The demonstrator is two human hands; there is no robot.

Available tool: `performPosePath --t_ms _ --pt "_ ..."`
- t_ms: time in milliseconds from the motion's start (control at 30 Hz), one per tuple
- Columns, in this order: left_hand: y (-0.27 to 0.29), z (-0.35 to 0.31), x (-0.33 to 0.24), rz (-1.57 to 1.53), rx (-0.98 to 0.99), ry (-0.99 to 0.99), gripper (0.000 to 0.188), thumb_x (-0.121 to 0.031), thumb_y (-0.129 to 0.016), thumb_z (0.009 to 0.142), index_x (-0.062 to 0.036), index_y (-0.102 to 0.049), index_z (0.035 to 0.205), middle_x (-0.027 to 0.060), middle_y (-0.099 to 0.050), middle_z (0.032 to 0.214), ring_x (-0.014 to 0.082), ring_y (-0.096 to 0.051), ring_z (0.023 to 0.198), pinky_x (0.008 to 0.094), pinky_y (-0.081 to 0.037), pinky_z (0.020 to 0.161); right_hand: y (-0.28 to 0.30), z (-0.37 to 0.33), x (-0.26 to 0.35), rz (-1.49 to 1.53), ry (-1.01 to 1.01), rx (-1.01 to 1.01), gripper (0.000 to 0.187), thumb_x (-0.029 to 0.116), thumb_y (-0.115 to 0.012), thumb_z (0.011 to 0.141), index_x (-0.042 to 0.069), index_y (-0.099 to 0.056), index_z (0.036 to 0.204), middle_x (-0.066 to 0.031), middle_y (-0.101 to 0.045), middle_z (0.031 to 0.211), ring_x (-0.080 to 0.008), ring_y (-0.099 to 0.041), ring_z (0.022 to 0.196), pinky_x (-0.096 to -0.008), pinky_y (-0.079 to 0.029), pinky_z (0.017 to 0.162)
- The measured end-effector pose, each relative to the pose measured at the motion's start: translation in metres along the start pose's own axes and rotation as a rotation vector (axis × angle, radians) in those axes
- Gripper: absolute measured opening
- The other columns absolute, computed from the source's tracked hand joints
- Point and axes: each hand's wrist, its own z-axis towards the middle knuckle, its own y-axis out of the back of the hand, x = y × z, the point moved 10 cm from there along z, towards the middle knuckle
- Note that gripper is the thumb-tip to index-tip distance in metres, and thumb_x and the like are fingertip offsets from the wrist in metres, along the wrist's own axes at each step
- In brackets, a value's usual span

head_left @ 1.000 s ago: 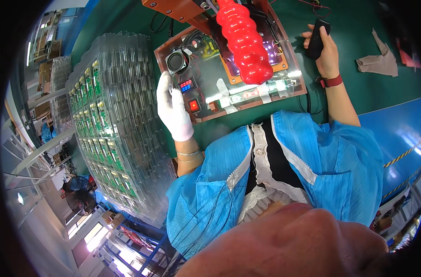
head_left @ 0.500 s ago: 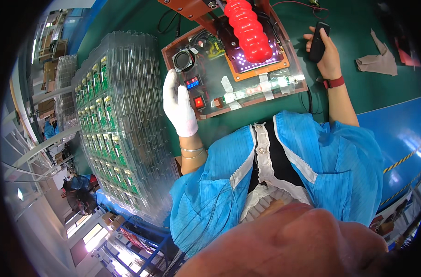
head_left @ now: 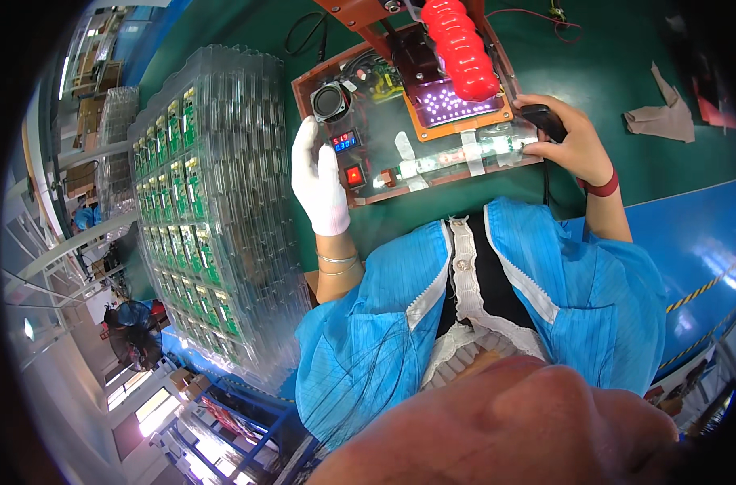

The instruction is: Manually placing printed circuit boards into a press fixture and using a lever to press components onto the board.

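The most important relation here is between the black handheld device [head_left: 543,123] and the box with the clear cover [head_left: 374,123], which lies on the green worktop [head_left: 610,73]. The device is at the right side of this box, in the bare right hand [head_left: 582,145], which is the nearer hand to it by far. Its long axis is slanted: the inner end looks up and to the left, toward the orange frame [head_left: 424,132] and the lit panel [head_left: 453,105], and the other end goes back into the palm. The right fingers are closed about the device, with the index finger along its far side and the thumb on the near side, by the end of the clear strip [head_left: 445,160]. The gloved left hand [head_left: 319,186] is at the opposite side of the box, near the round speaker [head_left: 331,102] and the red switch [head_left: 353,175]. Its thumb and fingers are spread apart; I cannot tell whether they press on the box edge. Between both hands lies the whole width of the box.
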Motion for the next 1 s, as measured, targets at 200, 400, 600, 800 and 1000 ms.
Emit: performPosePath --t_ms 200,400,600,800,1000 --pt "0.002 -0.001 0.001 0.029 -0.014 -0.042 0.043 0.0 -0.046 0.094 0.0006 -0.057 0.136 0.0152 -0.06 0.134 0.0236 -0.058 0.121 0.0331 -0.041 0.109 0.001 0.002 -0.011 -0.038 -0.036 -0.017 0.046 0.004 -0.076 0.077 0.002 -0.065 0.122 -0.0054 -0.07 0.099 -0.0106 -0.05 0.066 -0.0225 -0.043 0.064" --pt "-0.002 -0.002 -0.006 0.033 -0.009 -0.031 0.043 0.0 -0.046 0.094 0.0 -0.057 0.136 0.0153 -0.06 0.135 0.0235 -0.058 0.122 0.0329 -0.041 0.109 0.021 0.01 -0.028 0.468 -0.124 -0.288 0.035 0.013 -0.062 0.094 -0.001 -0.06 0.126 -0.0074 -0.069 0.093 -0.0113 -0.055 0.067 -0.023 -0.046 0.064" --pt "-0.002 -0.002 -0.007 0.065 0.008 -0.035 0.043 0.0 -0.046 0.095 0.0012 -0.056 0.137 0.0153 -0.06 0.135 0.0237 -0.058 0.123 0.0333 -0.04 0.109 0.028 0.008 -0.02 0.363 0.021 -0.381 0.032 0.016 -0.045 0.104 -0.003 -0.055 0.127 -0.0098 -0.068 0.091 -0.0119 -0.059 0.069 -0.0232 -0.049 0.066" --pt "-0.002 -0.002 -0.007 0.025 0.016 -0.026 0.043 0.0 -0.046 0.095 0.0026 -0.056 0.136 0.0151 -0.06 0.135 0.0237 -0.058 0.123 0.0335 -0.041 0.109 0.026 0.006 -0.011 0.371 0.057 -0.402 0.028 0.015 -0.048 0.103 -0.002 -0.056 0.124 -0.0108 -0.068 0.092 -0.0121 -0.058 0.069 -0.0226 -0.049 0.066" --pt "-0.003 -0.001 -0.002 -0.025 0.013 0.018 0.047 0.009 -0.047 0.089 0.0035 -0.056 0.134 0.0159 -0.057 0.139 0.0259 -0.056 0.127 0.0352 -0.039 0.113 0.024 0.005 -0.008 0.355 0.069 -0.403 0.026 0.014 -0.048 0.103 -0.001 -0.056 0.122 -0.0109 -0.068 0.092 -0.0123 -0.057 0.07 -0.0229 -0.049 0.067"
